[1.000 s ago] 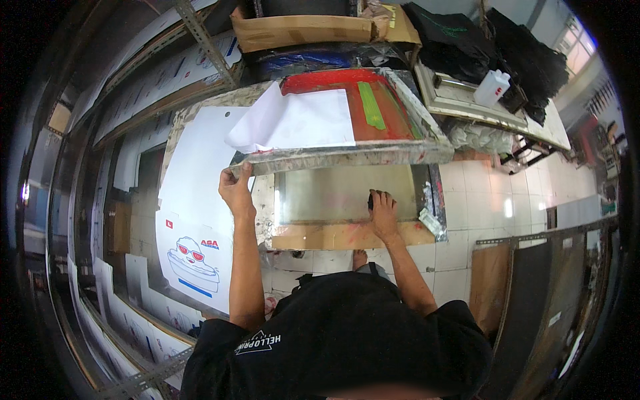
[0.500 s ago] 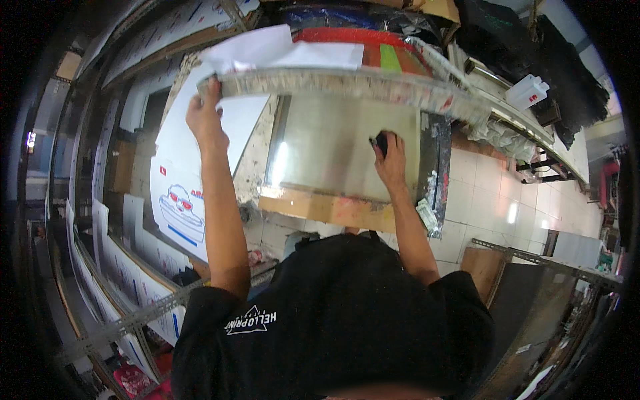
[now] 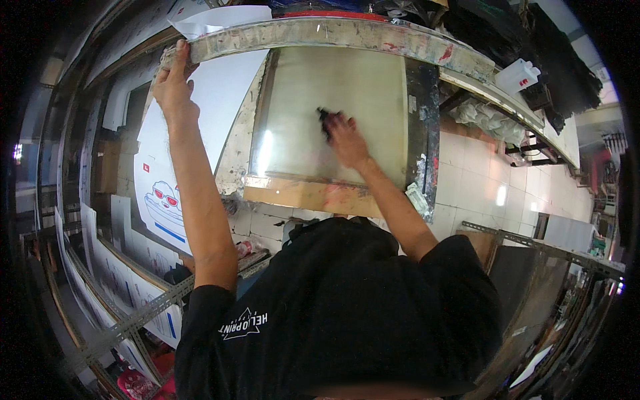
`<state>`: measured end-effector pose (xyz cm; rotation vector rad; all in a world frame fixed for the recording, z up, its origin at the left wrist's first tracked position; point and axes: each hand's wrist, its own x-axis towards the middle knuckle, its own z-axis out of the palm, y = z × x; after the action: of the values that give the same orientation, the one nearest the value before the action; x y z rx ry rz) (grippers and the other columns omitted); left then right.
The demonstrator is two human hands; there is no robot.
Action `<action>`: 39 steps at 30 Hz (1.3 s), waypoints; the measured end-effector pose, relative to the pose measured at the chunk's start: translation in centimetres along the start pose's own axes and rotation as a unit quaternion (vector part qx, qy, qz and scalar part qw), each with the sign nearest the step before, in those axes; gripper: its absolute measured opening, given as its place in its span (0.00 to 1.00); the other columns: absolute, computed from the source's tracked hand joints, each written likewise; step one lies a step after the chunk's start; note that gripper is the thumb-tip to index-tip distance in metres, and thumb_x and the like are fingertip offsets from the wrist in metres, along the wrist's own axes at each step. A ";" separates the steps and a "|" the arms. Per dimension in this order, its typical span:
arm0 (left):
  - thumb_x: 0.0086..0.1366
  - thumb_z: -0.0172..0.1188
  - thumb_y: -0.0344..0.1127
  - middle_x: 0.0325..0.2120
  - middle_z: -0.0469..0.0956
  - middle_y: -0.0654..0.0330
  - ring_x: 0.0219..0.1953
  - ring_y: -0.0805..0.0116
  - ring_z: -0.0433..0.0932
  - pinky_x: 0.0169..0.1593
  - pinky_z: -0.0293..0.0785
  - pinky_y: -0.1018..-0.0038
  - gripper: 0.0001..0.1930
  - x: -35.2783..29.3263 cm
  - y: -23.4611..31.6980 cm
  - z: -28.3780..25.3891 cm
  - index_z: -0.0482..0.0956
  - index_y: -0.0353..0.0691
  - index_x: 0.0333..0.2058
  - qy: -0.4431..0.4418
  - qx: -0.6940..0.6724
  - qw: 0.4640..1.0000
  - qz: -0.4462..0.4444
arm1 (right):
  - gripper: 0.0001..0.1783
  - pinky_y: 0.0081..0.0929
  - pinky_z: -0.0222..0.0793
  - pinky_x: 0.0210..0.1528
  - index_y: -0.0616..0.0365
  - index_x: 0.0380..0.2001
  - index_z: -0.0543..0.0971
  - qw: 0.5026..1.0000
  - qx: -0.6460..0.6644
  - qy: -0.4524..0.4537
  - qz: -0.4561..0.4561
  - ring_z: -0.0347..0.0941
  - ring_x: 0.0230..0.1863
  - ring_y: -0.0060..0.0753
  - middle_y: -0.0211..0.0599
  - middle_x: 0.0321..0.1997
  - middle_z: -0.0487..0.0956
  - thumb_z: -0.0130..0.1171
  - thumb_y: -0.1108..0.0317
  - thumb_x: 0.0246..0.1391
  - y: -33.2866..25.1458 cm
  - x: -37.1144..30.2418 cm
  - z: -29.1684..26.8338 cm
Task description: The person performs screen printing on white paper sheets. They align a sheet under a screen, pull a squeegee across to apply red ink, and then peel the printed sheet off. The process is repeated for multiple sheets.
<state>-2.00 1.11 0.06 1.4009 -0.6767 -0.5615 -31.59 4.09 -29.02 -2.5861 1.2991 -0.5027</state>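
My left hand [image 3: 175,87] is closed around the left end of a long, paint-stained frame [image 3: 320,35] that looks like a raised printing screen seen edge-on. Below that frame lies a smooth, shiny, pale greenish plate [image 3: 333,80] with a brown strip [image 3: 293,191] along its near edge. On the plate, right of its middle, rests my right hand [image 3: 348,141], its fingers bent over a small black wad [image 3: 323,115], perhaps a cloth. Motion blurs these fingers, and part of the wad is hidden beneath them. Left of the plate, a white sheet [image 3: 207,100] carries a printed cartoon figure in red glasses.
A white plastic bottle [image 3: 517,76] stands at the far right, beside dark hanging fabric [image 3: 560,67]. Metal racks [image 3: 143,319] with printed white sheets fill the left. Another rack [image 3: 547,250] stands at the near right. Tiled floor [image 3: 480,180] shows between plate and right-hand rack.
My left hand has moved farther away and left, with the frame raised or shifted away from me. My right hand has slid left across the plate with the black wad.
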 end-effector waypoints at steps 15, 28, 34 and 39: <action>0.52 0.70 0.57 0.37 0.81 0.62 0.41 0.71 0.79 0.43 0.60 0.70 0.26 2.8 1.2 0.1 0.79 0.42 0.41 -0.066 0.035 0.997 0.029 | 0.34 0.64 0.41 0.68 0.57 0.65 0.60 0.913 -0.252 0.134 0.290 0.49 0.71 0.59 0.47 0.71 0.57 0.37 0.47 0.63 24.1 4.2 -1.5; 0.56 0.58 0.66 0.56 0.70 0.61 0.50 0.65 0.69 0.56 0.56 0.56 0.37 2.1 4.0 1.3 0.70 0.49 0.58 -0.087 0.099 0.991 0.038 | 0.34 0.58 0.32 0.71 0.49 0.68 0.57 0.973 -0.141 0.028 0.182 0.40 0.74 0.54 0.41 0.73 0.51 0.33 0.44 0.65 15.6 21.9 4.6; 0.55 0.58 0.66 0.52 0.72 0.65 0.50 0.67 0.69 0.56 0.56 0.58 0.35 2.4 3.0 1.8 0.73 0.49 0.55 -0.100 0.067 0.991 0.050 | 0.29 0.71 0.46 0.63 0.55 0.59 0.67 0.988 -0.132 0.084 -0.002 0.50 0.69 0.57 0.46 0.67 0.61 0.47 0.52 0.59 6.2 20.6 7.7; 0.61 0.53 0.57 0.51 0.75 0.72 0.44 0.74 0.70 0.50 0.58 0.66 0.27 3.3 0.5 0.1 0.74 0.53 0.55 -0.121 0.035 0.989 0.077 | 0.34 0.65 0.46 0.66 0.57 0.63 0.61 0.999 0.020 -0.024 -0.031 0.52 0.70 0.55 0.45 0.68 0.60 0.56 0.59 0.54 -8.1 3.8 4.7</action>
<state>0.19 -1.32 0.84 1.3428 -0.9994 -0.5943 -21.74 5.99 -29.88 -2.5960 1.1838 -0.4694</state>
